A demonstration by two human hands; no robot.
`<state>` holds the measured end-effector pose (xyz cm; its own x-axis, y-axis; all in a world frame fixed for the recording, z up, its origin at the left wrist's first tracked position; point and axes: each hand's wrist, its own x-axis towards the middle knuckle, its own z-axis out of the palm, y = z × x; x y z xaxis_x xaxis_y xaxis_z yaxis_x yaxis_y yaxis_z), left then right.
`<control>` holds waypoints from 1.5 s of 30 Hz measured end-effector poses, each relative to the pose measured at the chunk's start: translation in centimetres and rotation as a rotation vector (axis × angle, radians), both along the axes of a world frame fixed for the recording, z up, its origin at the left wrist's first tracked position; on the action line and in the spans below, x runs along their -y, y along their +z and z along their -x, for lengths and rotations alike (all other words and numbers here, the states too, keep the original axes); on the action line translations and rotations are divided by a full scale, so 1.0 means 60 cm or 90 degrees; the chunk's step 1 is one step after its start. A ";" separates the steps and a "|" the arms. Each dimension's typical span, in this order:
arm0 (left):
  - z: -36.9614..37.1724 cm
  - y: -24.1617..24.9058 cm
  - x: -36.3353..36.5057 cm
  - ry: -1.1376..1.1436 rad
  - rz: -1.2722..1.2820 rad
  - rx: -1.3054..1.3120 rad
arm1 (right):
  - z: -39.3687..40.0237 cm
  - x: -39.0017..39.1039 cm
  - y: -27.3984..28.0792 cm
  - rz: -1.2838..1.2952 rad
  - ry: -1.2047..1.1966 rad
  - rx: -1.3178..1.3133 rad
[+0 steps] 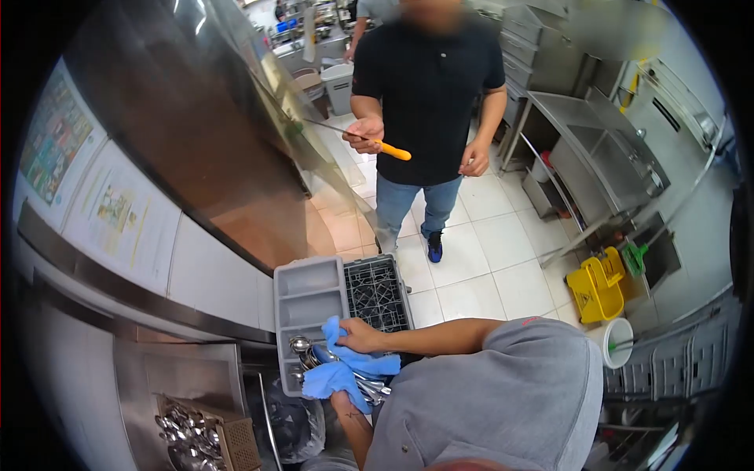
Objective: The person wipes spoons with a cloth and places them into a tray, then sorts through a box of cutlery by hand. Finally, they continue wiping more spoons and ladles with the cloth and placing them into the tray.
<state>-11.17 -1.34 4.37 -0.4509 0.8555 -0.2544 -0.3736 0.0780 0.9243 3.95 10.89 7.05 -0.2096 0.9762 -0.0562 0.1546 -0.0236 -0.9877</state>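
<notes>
My right hand (360, 336) is closed on part of a blue cloth (369, 363) above a grey divided cutlery tray (278, 314). Below it, my left hand (343, 402) is wrapped in another fold of blue cloth, closed around a bundle of metal spoons (301, 345). The bowls of the spoons point toward the tray and their handles stick out toward my grey shirt. Cloth covers most of my left fingers. Some cutlery shows in the tray's near compartment, partly hidden by the bundle.
A black dish rack (378, 294) adjoins the tray. A perforated metal holder (238, 444) full of spoons stands in the steel basin at lower left. A person in a black shirt (440, 102) faces me, holding an orange-handled tool (393, 150). A yellow mop bucket (594, 286) stands right.
</notes>
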 end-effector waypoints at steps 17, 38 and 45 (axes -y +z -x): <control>0.022 0.001 0.004 -0.074 0.007 0.121 | 0.016 -0.001 -0.037 -0.126 0.025 0.037; 0.000 0.005 0.001 -0.093 -0.007 0.238 | 0.017 -0.029 -0.041 -0.125 0.115 0.062; -0.012 0.005 -0.013 -0.111 -0.019 0.261 | 0.024 -0.028 -0.032 -0.039 0.139 0.094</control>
